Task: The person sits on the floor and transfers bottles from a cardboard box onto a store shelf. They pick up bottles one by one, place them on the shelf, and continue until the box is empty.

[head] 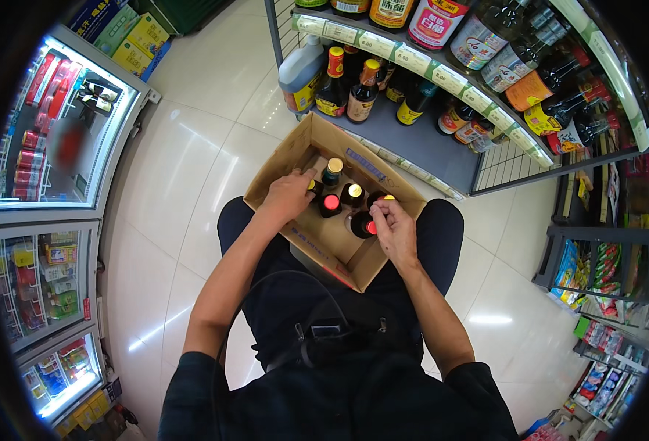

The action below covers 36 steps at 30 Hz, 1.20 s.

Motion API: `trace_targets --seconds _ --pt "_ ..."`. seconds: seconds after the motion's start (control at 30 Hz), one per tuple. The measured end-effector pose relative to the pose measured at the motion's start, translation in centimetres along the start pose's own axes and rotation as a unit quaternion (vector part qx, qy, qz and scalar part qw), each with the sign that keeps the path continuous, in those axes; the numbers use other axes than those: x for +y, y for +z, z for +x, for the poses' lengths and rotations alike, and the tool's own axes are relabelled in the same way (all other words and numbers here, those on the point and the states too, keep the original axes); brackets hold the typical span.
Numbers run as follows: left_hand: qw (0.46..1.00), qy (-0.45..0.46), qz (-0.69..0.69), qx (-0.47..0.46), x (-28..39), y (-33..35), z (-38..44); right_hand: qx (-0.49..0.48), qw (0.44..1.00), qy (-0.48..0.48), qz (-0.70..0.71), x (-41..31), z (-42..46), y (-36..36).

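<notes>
An open cardboard box [324, 251] rests at my knees, with several dark sauce bottles standing or leaning inside. My left hand [288, 194] reaches over the box's left side, its fingers at a yellow-capped bottle [316, 189]; whether they grip it is hidden. Beside it stand a bottle with a pale gold cap [334, 167] and a red-capped bottle [330, 204]. My right hand [395, 226] is at the right side, fingertips on the yellow cap of a bottle [389, 198], its thumb close to a tilted red-capped bottle [362, 225]. A firm grip cannot be made out.
Just beyond the box is a metal shelf unit [446, 160] holding sauce and vinegar bottles, with a large blue-grey jug [301, 74] at its left end. Lit drinks coolers [109, 160] line the left. Racks of packaged goods [600, 264] stand at right. The floor is tiled.
</notes>
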<state>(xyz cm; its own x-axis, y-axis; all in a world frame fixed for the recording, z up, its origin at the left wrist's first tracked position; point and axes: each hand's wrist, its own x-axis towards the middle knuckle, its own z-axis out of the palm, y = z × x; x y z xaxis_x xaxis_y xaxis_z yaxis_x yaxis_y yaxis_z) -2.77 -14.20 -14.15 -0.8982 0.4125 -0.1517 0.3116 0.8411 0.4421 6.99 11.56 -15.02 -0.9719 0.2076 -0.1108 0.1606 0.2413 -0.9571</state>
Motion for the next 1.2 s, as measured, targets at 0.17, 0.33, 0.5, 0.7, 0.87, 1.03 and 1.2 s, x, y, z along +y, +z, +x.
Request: trace_targets --seconds 0.17,0.33,0.5,0.7,0.87,1.03,1.2 --pt "0.988 -0.010 0.073 -0.137 -2.2 2.2 3.4 -0.007 1.000 -0.014 -0.026 0.5 0.1 0.0" --pt "0.992 -0.012 0.033 -0.125 -3.5 2.6 4.2 -0.026 0.994 -0.005 -0.111 -1.3 -0.1 -0.5" --pt "0.991 -0.028 0.028 -0.126 -3.8 2.7 4.0 -0.031 0.990 -0.023 -0.133 -2.7 0.6 -1.1" --pt "0.995 -0.015 0.033 -0.095 -6.2 3.5 3.9 -0.036 0.991 -0.019 -0.128 -2.9 1.8 -1.3" --pt "0.996 -0.036 0.016 -0.077 -5.7 2.8 3.8 -0.082 0.990 -0.021 -0.114 -4.7 1.3 -0.6" --pt "0.999 -0.020 0.015 -0.025 -4.8 -1.2 3.8 -0.139 0.983 -0.072 -0.097 -6.3 1.7 1.5" --pt "0.999 -0.041 -0.009 -0.034 -2.5 -7.2 4.5 -0.187 0.965 -0.155 -0.099 -7.5 3.5 4.7"
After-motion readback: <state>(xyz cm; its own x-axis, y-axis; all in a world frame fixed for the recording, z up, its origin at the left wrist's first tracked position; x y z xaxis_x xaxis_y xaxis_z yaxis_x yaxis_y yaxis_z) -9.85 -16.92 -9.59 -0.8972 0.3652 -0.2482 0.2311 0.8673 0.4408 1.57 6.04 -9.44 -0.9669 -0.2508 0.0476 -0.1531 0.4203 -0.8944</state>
